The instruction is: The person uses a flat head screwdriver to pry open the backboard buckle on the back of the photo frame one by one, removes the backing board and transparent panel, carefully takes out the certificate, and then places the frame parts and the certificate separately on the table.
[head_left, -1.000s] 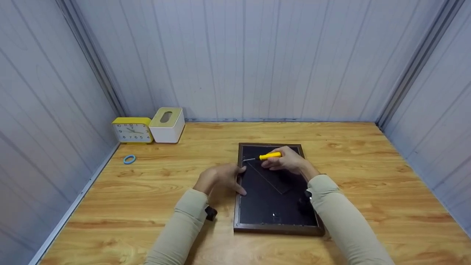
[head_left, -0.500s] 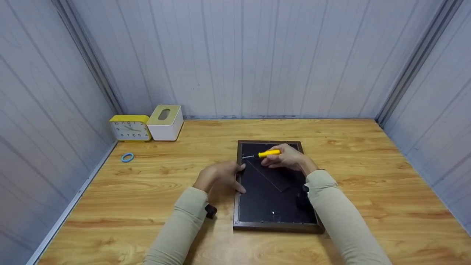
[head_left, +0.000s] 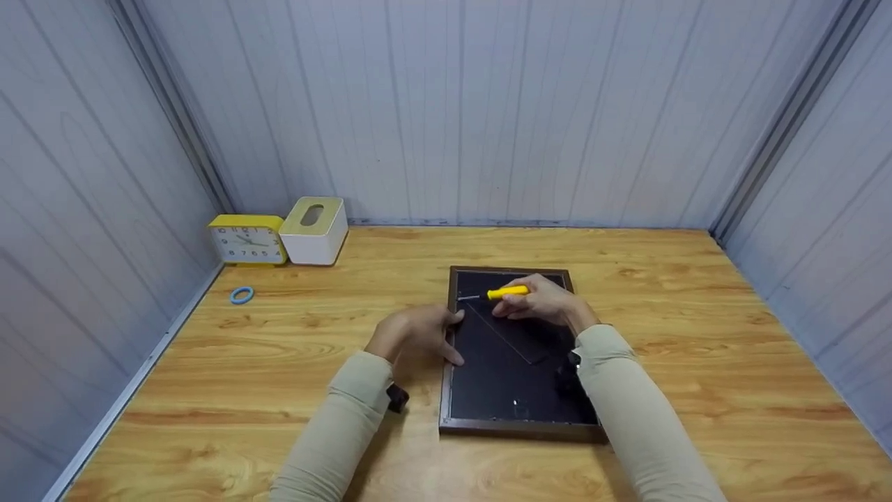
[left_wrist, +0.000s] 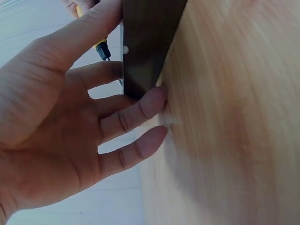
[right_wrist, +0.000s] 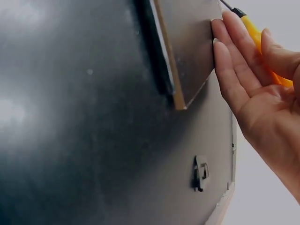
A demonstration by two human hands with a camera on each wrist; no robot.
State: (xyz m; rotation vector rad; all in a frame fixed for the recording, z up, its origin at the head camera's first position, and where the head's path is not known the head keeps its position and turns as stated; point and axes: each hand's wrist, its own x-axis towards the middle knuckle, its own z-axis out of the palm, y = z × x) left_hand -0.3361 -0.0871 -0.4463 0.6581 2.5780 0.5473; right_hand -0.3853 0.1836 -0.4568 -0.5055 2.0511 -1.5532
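Observation:
A dark picture frame [head_left: 523,429] lies back side up on the wooden table, a folding stand leg [right_wrist: 190,51] slanting across its black backing [head_left: 516,390]. My right hand [head_left: 542,301] holds a yellow-handled screwdriver [head_left: 507,292] between thumb and fingers, its shaft pointing left. The tip is at the inner left edge of the frame, near the far corner. In the right wrist view, two fingertips of that hand touch the stand leg's edge. My left hand [head_left: 421,331] steadies the frame's left side, with thumb on top and other fingers against the outer wall [left_wrist: 147,47].
At the back left stand a yellow alarm clock [head_left: 249,240] and a white tissue box [head_left: 315,233]. A light blue ring [head_left: 242,295] lies in front of the clock. A small metal hanger [right_wrist: 201,173] sticks up from the backing. Panel walls [head_left: 432,111] enclose the table.
The screwdriver tip stays at nearly the same place on the frame's left edge, and the right hand has shifted very slightly left. The left hand keeps its place.

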